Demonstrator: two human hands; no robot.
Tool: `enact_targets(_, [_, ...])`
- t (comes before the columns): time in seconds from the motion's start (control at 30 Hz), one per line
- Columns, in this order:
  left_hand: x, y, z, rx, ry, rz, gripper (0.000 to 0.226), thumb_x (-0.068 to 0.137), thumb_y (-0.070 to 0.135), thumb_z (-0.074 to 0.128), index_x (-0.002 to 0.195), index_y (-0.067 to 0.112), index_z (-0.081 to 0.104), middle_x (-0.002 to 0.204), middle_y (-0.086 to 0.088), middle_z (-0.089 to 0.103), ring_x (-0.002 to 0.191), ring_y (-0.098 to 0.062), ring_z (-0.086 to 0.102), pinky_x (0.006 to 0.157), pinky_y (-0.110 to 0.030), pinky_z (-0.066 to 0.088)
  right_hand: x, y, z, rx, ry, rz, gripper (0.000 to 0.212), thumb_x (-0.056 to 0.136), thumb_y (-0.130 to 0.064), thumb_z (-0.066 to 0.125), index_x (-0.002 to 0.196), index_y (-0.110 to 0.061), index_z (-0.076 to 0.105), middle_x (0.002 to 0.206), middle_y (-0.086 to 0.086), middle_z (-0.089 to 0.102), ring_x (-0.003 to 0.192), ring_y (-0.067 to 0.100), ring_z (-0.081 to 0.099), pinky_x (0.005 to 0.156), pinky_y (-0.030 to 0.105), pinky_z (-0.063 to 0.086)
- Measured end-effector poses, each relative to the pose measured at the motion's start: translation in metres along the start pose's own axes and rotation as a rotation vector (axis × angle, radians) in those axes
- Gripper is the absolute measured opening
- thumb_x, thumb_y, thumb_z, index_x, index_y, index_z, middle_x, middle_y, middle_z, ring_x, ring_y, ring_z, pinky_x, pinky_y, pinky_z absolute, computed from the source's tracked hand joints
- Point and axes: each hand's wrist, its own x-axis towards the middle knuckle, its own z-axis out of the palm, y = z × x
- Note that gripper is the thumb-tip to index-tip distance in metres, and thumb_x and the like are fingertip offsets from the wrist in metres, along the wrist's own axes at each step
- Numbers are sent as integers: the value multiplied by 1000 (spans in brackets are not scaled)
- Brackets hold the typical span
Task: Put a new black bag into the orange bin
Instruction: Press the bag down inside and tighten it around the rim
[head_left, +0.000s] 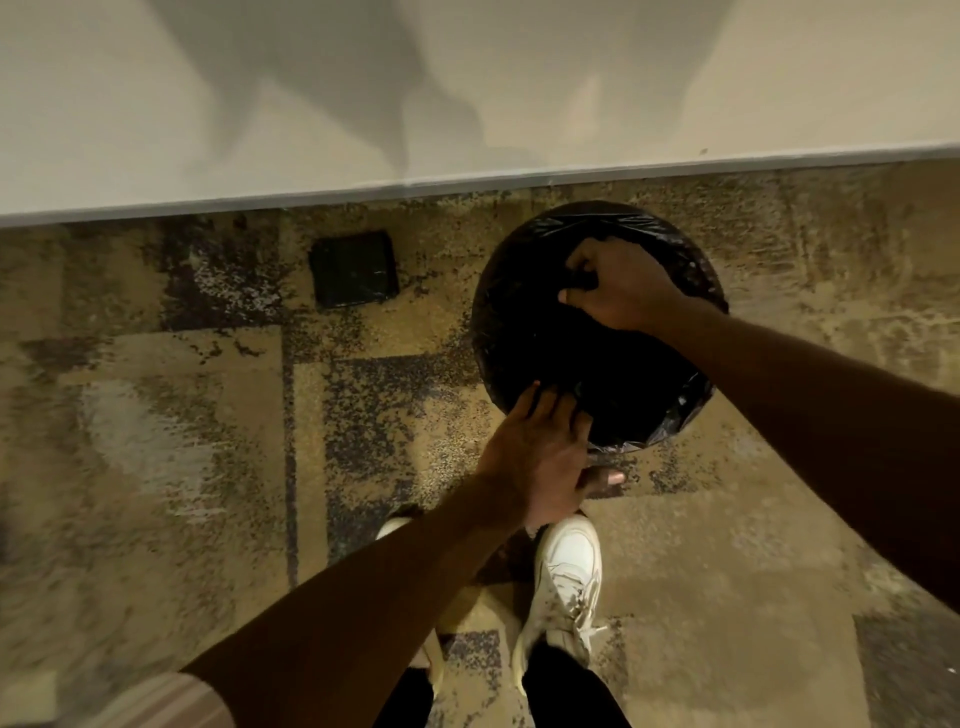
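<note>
A round bin stands on the carpet near the wall. A shiny black bag (524, 332) covers its whole mouth and rim, so the bin's orange body is hidden. My right hand (618, 286) is inside the mouth at the far side, fingers curled on the black plastic. At the near rim my left hand (540, 447) presses flat with spread fingers, its thumb hooked under the folded bag edge. Crinkled bag film hangs over the rim at the near right (680, 415).
A white wall and baseboard (363, 189) run just behind the bin. A dark square floor plate (354, 269) lies on the patterned carpet to the bin's left. My white shoes (566, 577) stand close in front of the bin.
</note>
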Motion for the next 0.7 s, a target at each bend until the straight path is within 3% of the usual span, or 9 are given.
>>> enact_targets(0.1, [6, -14, -5, 5, 30, -28, 88, 98, 73, 33, 145, 2, 53, 149, -21, 56, 147, -40, 44, 130, -56, 22, -25, 18, 9, -43, -2, 26, 55, 91, -44, 74, 137, -18, 57, 136, 18, 56, 126, 41, 55, 101, 52, 53])
enact_targets(0.2, [13, -31, -7, 44, -18, -80, 98, 96, 81, 23, 150, 3, 50, 153, -20, 55, 150, -38, 41, 131, -56, 18, -40, 40, 17, -68, 30, 142, 77, 88, -43, 76, 151, -15, 40, 146, 27, 46, 137, 52, 43, 106, 60, 47])
enact_targets(0.3, [15, -45, -7, 68, -43, -100, 106, 94, 83, 9, 152, 4, 49, 155, -20, 54, 153, -39, 39, 132, -55, 15, -43, 54, 17, 26, 41, 184, 91, 85, -41, 80, 156, -12, 31, 152, 29, 43, 141, 51, 41, 111, 60, 45])
enact_targets(0.47, [15, -52, -12, 80, -60, -76, 108, 91, 81, 2, 148, 4, 52, 152, -20, 57, 150, -39, 41, 131, -53, 18, -49, 48, 13, 174, 164, 82, 76, 85, -34, 83, 148, -11, 47, 141, 21, 58, 130, 40, 58, 103, 45, 52])
enact_targets(0.57, [20, -56, -21, 89, -30, -59, 107, 92, 81, 5, 146, 4, 54, 151, -20, 57, 150, -40, 40, 130, -53, 20, -61, 39, 19, 239, 292, 62, 61, 85, -33, 82, 137, -14, 56, 130, 15, 64, 120, 33, 64, 100, 47, 56])
enact_targets(0.7, [28, -67, -31, 122, -13, -48, 102, 98, 78, 9, 146, 0, 54, 153, -21, 56, 156, -38, 34, 134, -50, 12, -80, 35, 37, 351, 296, 215, 64, 84, -38, 84, 138, -16, 56, 128, 9, 68, 114, 27, 69, 99, 42, 58])
